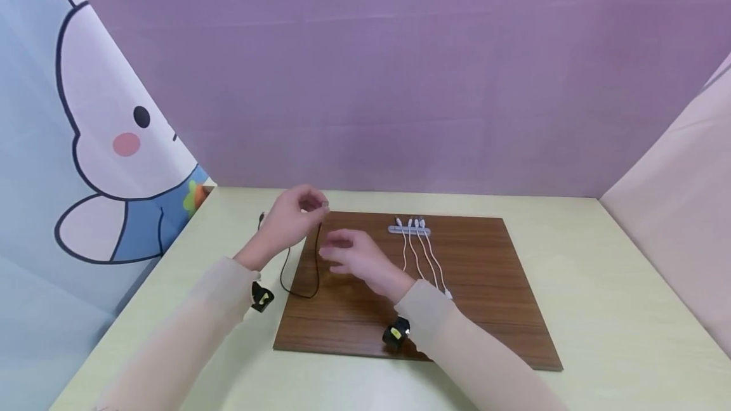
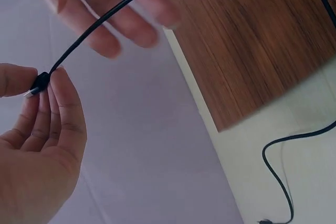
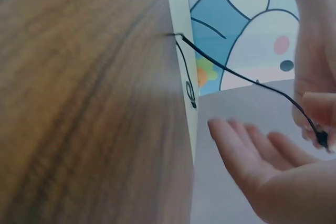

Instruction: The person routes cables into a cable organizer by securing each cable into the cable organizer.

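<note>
Between thumb and fingers, my left hand (image 1: pixel 290 217) pinches the plug (image 2: pixel 40 82) of a black cable (image 2: pixel 100 20), above the far left of the brown wooden board (image 1: pixel 365 316). From the plug the cable hangs in a loop over the board's left edge, and its other end lies on the table. My right hand (image 1: pixel 362 259) hovers just right of the cable, its fingers spread and loosely bent with nothing held. Several white cables (image 1: pixel 419 259) sit in a pale cable holder (image 1: pixel 408 230) near the board's far edge, running toward the near side.
The board lies on a pale table (image 1: pixel 594 271). A purple cloth (image 1: pixel 400 81) rises behind the table, a cartoon-printed cloth (image 1: pixel 137 163) hangs at the left, and a pale cloth (image 1: pixel 685 195) at the right.
</note>
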`<action>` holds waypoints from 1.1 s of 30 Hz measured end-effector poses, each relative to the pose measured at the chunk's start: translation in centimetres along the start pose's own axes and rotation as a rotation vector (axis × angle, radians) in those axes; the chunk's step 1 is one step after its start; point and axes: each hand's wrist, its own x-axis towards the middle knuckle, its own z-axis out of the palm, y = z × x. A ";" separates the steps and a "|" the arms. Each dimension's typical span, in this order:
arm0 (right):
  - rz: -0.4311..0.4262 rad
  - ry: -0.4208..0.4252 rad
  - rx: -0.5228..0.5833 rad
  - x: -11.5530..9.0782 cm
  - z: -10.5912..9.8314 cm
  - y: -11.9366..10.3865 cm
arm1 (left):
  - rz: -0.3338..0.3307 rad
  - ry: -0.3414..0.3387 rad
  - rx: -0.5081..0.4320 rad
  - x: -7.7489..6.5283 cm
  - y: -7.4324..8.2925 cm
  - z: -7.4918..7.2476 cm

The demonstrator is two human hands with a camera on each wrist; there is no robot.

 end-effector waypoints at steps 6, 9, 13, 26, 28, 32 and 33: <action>0.003 -0.068 0.017 -0.4 0.1 0.5 | 0.008 -0.014 -0.069 0.5 0.7 0.9; 0.003 -0.068 0.021 -0.8 -0.1 0.5 | 0.014 -0.009 -0.092 0.6 0.9 1.3; 0.012 -0.055 0.005 -1.3 -0.6 0.7 | 0.023 -0.001 -0.118 0.8 0.8 1.8; 0.031 0.059 -0.132 -3.1 -3.4 0.1 | 0.034 -0.040 -0.123 2.1 1.3 3.3; 0.033 0.067 -0.132 -3.2 -3.9 0.0 | 0.047 -0.049 -0.134 2.5 1.6 3.7; 0.027 0.101 -0.138 -3.4 -5.2 -0.2 | 0.080 -0.061 -0.151 3.4 2.0 4.4; 0.027 0.116 -0.145 -3.4 -5.5 -0.2 | 0.083 -0.061 -0.150 3.6 2.2 4.6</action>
